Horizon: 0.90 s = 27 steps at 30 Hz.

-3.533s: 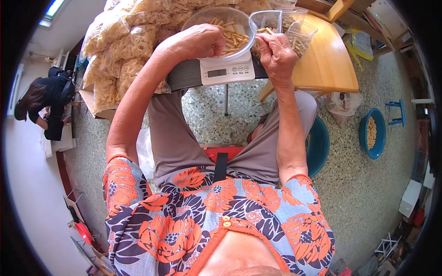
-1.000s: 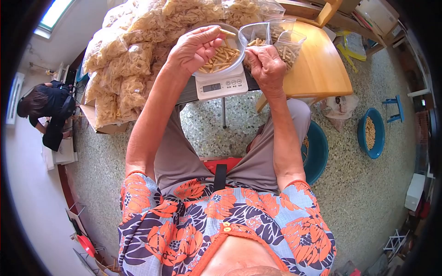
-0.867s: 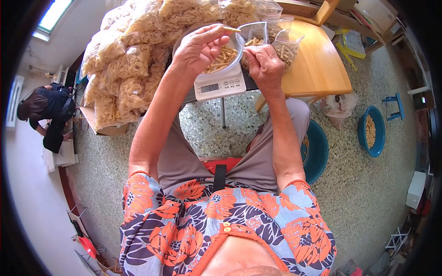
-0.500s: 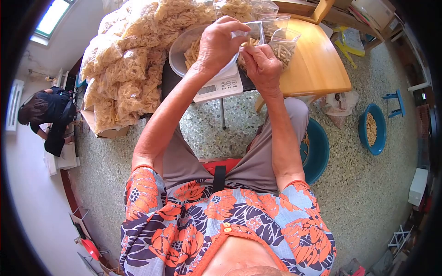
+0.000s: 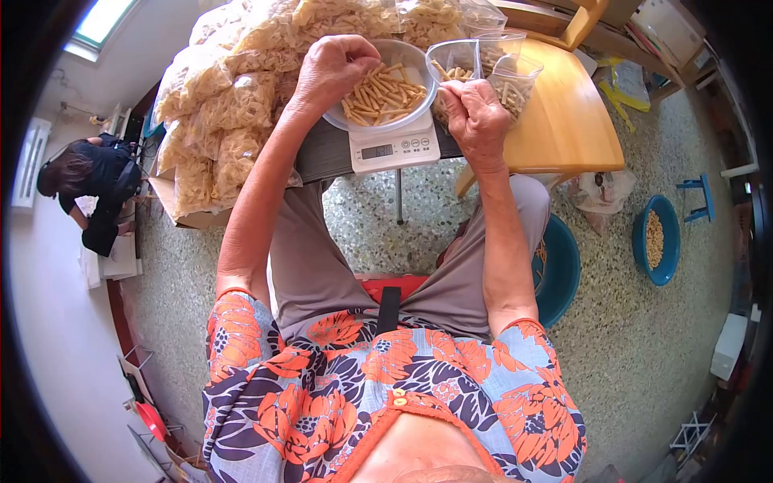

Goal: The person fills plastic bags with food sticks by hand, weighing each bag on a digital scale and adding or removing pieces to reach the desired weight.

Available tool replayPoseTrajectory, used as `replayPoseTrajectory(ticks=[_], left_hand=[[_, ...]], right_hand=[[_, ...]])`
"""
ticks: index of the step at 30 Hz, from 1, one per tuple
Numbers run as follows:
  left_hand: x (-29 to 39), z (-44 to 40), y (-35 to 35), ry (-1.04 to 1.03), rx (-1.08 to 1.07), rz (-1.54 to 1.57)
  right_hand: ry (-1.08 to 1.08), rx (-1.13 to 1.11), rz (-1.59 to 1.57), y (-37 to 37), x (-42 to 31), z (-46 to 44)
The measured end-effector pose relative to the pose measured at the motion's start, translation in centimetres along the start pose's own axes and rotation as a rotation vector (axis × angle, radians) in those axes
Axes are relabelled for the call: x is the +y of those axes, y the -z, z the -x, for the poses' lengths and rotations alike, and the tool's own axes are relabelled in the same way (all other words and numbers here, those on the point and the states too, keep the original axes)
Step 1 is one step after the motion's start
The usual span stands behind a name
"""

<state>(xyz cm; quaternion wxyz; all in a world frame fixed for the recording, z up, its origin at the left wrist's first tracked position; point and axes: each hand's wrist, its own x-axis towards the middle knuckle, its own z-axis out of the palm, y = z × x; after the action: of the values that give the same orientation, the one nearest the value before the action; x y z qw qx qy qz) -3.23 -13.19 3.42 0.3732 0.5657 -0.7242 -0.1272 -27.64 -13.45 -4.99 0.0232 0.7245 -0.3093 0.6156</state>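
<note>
My left hand (image 5: 334, 71) is over the left rim of a white plastic bowl (image 5: 345, 122), its fingers curled together. Whatever lies between those fingertips, if anything, is hidden. Thin tan stick snacks (image 5: 386, 95) fill part of the bowl, which sits on a white digital scale (image 5: 394, 150) whose display I cannot read. To the right of the bowl, my right hand (image 5: 481, 117) is closed on the near edge of a clear plastic bag (image 5: 453, 55). The bag's mouth stands open, with some sticks inside.
Filled bags (image 5: 241, 105) are piled high at the left. More stick bags (image 5: 515, 84) stand on a wooden chair (image 5: 580, 121). Blue basins (image 5: 564, 270) and a blue stool (image 5: 697, 199) are on the floor at right. Another person (image 5: 101, 181) is at far left.
My left hand has moved left, from the bag's mouth to above the bowl's left side. My right hand has stayed at the bag. The view has shifted slightly.
</note>
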Motion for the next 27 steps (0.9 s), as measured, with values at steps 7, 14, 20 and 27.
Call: replayPoseTrajectory(ticks=[7, 14, 20, 27], left_hand=[[0.1, 0.3, -1.9, -0.284, -0.261, -0.166], [1.0, 0.2, -3.8, -0.253, -0.318, -0.086], [0.7, 0.3, -3.8, -0.3, -0.302, -0.053], [0.9, 0.4, -2.2, 0.358, -0.263, 0.689]], right_hand=[[-0.011, 0.003, 0.002, 0.0, 0.0, 0.0], [-0.01, -0.011, 0.003, 0.1, 0.1, 0.0], [-0.019, -0.021, 0.006, 0.2, -0.2, 0.1], [-0.031, -0.023, 0.008, 0.6, -0.3, 0.2]])
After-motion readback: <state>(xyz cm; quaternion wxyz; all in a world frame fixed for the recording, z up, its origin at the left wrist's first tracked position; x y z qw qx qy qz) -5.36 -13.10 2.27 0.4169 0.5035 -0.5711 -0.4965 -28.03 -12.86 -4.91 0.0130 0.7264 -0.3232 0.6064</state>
